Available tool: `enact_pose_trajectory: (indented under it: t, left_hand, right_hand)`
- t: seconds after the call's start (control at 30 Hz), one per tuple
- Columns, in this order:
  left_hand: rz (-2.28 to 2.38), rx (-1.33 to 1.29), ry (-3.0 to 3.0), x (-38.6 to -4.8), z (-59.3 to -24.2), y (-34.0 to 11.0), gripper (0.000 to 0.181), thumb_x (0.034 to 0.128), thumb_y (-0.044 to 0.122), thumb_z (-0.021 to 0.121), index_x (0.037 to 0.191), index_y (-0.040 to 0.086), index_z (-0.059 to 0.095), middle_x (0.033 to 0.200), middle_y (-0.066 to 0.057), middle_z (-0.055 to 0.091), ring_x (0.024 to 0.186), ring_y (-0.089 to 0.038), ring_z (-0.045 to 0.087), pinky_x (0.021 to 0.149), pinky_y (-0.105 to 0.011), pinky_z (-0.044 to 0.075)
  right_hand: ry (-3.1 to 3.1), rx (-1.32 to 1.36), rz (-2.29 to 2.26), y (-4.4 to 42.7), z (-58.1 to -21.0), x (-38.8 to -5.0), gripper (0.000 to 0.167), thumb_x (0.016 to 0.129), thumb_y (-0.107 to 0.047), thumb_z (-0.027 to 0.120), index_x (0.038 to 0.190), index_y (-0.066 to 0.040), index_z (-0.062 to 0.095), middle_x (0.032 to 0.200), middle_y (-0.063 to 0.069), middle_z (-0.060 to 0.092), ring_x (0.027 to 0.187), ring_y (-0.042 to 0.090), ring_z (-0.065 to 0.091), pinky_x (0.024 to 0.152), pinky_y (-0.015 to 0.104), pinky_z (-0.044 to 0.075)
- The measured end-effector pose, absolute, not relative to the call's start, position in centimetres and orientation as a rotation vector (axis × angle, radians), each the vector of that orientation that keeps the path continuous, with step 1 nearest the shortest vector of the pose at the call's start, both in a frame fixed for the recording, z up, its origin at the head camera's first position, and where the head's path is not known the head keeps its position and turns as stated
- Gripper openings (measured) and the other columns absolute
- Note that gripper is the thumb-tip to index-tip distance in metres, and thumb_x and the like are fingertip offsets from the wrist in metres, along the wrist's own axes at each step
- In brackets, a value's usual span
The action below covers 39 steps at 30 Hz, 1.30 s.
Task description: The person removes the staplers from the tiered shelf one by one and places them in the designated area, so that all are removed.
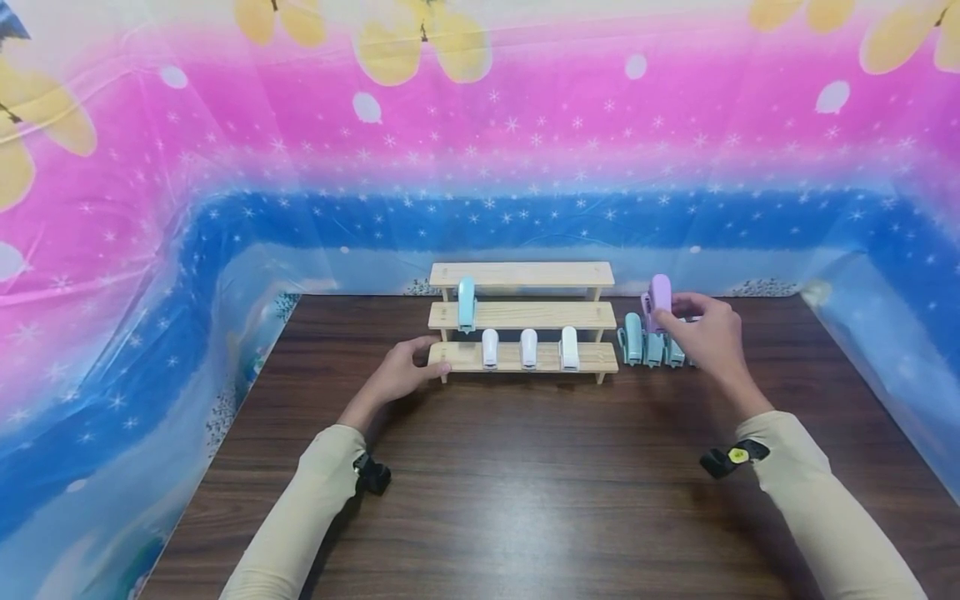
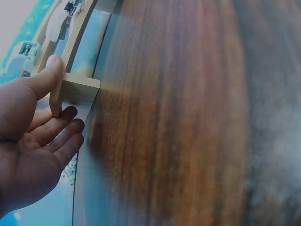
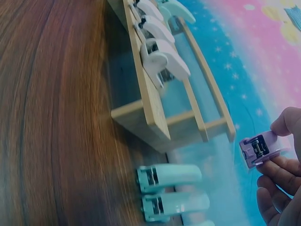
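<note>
My left hand (image 1: pixel 401 369) grips the left end of the lowest step of a three-step wooden rack (image 1: pixel 517 273), thumb on top and fingers below. My right hand (image 1: pixel 708 333) pinches a purple stapler (image 1: pixel 660 293) in the air, right of the rack. Three white staplers (image 1: pixel 528 348) stand along the lowest step. One light-blue stapler (image 1: pixel 466 302) is at the left of the middle step. Below the purple stapler, several teal staplers (image 3: pixel 171 178) stand side by side on the table; my right hand partly hides them in the head view.
The rack stands at the back of a dark wood-grain table (image 1: pixel 487 492). Behind and along the sides hangs a pink and blue patterned cloth (image 1: pixel 525 167). Black straps (image 1: pixel 372 473) are around both wrists.
</note>
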<state>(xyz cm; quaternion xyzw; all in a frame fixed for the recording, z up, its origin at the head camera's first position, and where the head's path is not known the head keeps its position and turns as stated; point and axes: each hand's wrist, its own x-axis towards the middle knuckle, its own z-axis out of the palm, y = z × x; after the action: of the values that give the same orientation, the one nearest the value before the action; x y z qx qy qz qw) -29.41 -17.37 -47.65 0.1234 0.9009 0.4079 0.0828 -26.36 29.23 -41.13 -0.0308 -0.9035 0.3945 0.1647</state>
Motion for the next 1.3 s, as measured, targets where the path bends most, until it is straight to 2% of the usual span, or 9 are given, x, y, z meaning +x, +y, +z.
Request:
enact_pose_trajectory:
  t: [0.27, 0.43, 0.67, 0.77, 0.93, 1.17, 1.3]
  left_hand:
    - [1.234, 0.38, 2.682, -29.5, -47.8, -17.4, 0.066, 0.0974, 0.035, 0.072, 0.15, 0.002, 0.048, 0.152, -0.02, 0.049, 0.144, -0.037, 0.042, 0.113, -0.057, 0.037]
    - [1.238, 0.377, 2.677, -29.6, -47.9, -17.4, 0.066, 0.0973, 0.036, 0.072, 0.15, 0.003, 0.049, 0.151, -0.02, 0.05, 0.142, -0.037, 0.044, 0.111, -0.057, 0.039]
    - [1.224, 0.365, 2.68, -29.6, -47.9, -17.5, 0.068, 0.0975, 0.038, 0.071, 0.151, 0.003, 0.048, 0.152, -0.02, 0.049, 0.143, -0.037, 0.043, 0.111, -0.057, 0.039]
    - [1.231, 0.368, 2.676, -29.6, -47.9, -17.5, 0.068, 0.0975, 0.037, 0.071, 0.15, 0.002, 0.048, 0.152, -0.02, 0.049, 0.143, -0.037, 0.043, 0.111, -0.057, 0.039]
    - [1.231, 0.364, 2.673, -29.5, -47.7, -17.5, 0.068, 0.0977, 0.038, 0.071, 0.151, 0.002, 0.047, 0.153, -0.02, 0.048, 0.143, -0.038, 0.042, 0.112, -0.058, 0.038]
    - [1.237, 0.376, 2.678, -29.5, -47.7, -17.5, 0.067, 0.0976, 0.036, 0.071, 0.15, 0.002, 0.048, 0.153, -0.021, 0.048, 0.143, -0.037, 0.042, 0.113, -0.058, 0.037]
    - [1.231, 0.385, 2.678, -29.6, -47.9, -17.5, 0.067, 0.098, 0.037, 0.071, 0.15, 0.001, 0.048, 0.153, -0.021, 0.048, 0.144, -0.037, 0.041, 0.113, -0.058, 0.037]
  right_hand:
    - [-2.574, -0.159, 1.096, 31.8, -41.1, -26.1, 0.055, 0.094, -0.046, 0.069, 0.129, -0.003, 0.068, 0.118, 0.019, 0.072, 0.103, 0.026, 0.062, 0.068, 0.022, 0.046]
    - [-2.58, -0.184, 1.088, 33.3, -41.3, -25.9, 0.059, 0.095, -0.048, 0.068, 0.132, -0.003, 0.067, 0.121, 0.02, 0.071, 0.106, 0.029, 0.062, 0.068, 0.023, 0.046]
    - [-2.578, -0.233, 1.102, 34.9, -41.7, -25.9, 0.062, 0.095, -0.052, 0.066, 0.136, -0.005, 0.065, 0.126, 0.019, 0.069, 0.107, 0.028, 0.063, 0.068, 0.015, 0.046]
    - [-2.579, -0.256, 1.098, 35.4, -41.8, -25.8, 0.064, 0.095, -0.053, 0.065, 0.137, -0.005, 0.065, 0.128, 0.019, 0.069, 0.109, 0.025, 0.06, 0.074, 0.019, 0.045]
    - [-2.579, -0.299, 1.149, 36.2, -41.9, -25.7, 0.067, 0.096, -0.056, 0.062, 0.14, -0.005, 0.062, 0.13, 0.02, 0.067, 0.114, 0.03, 0.058, 0.085, 0.033, 0.044]
    - [-2.578, -0.37, 1.149, 37.5, -42.4, -25.9, 0.068, 0.096, -0.058, 0.061, 0.14, -0.006, 0.062, 0.131, 0.019, 0.065, 0.114, 0.028, 0.056, 0.08, 0.026, 0.044]
    - [-2.58, -0.397, 1.152, 38.4, -42.7, -26.0, 0.07, 0.095, -0.059, 0.06, 0.141, -0.005, 0.061, 0.133, 0.02, 0.064, 0.115, 0.03, 0.053, 0.085, 0.033, 0.042]
